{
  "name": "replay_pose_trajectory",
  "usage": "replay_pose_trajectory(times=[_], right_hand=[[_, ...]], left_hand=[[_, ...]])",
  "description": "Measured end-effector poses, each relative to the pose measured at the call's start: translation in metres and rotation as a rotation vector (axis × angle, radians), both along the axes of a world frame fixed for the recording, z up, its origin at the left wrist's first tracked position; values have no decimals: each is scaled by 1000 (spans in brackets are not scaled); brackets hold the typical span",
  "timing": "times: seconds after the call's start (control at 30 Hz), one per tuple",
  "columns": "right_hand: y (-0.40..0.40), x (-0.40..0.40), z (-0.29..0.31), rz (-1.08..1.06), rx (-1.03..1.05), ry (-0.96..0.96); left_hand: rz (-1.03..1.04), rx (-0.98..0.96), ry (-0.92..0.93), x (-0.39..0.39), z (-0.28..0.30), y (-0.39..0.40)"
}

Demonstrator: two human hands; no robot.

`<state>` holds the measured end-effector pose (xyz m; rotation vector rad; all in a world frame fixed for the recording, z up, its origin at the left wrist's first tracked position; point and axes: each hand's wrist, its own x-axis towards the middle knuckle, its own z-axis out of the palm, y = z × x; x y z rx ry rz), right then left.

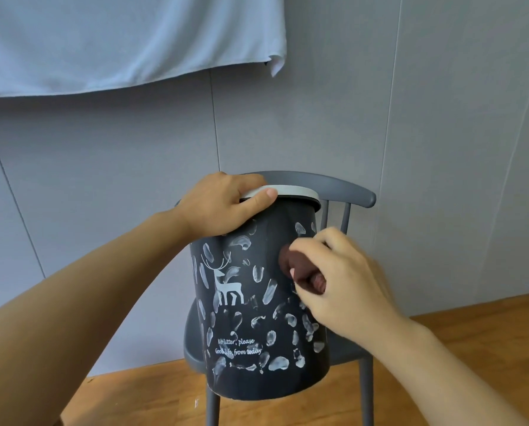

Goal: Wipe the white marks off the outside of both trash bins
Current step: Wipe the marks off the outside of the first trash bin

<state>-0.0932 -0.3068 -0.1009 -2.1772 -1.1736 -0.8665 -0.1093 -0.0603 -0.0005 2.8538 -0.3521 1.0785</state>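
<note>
On a grey chair (353, 190) that stands on a wooden floor (140, 398), a dark trash bin (266, 376) rests, tipped so that its white rim (300, 192) leans toward the chair's backrest and its bottom edge juts out past the front of the seat. Only this one bin is in view. Its outer wall carries a printed white deer (227, 285) and two lines of white lettering (238, 346), and it is covered with many smeared white marks (277, 363); a dark vertical band near the middle of the upper wall shows hardly any.

At the top left of the bin, the left hand (223, 204) grips the rim, fingers curled over its far side and the thumb lying along the near edge. On the right side of the wall, the right hand (343, 287) holds a bunched brown cloth (300, 264), its fingers curled round the wad and pinching it, and the cloth's front touches the dark surface just below the upper marks.

Behind the chair stands a grey panelled wall (410, 118), and a pale blue towel (128, 41) hangs across its upper left.
</note>
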Motion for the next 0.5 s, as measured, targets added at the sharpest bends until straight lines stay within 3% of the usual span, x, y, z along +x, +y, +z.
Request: replay_pose_trajectory(times=[0.13, 0.3, 0.5], right_hand=[[-6, -7, -10, 103, -174, 25], [2, 0, -3, -30, 3, 26], [-8, -8, -6, 74, -191, 22]], left_hand=[[-40, -29, 86, -3, 3, 3], [-74, -36, 254, -4, 19, -1], [18, 108, 93, 5, 10, -15]])
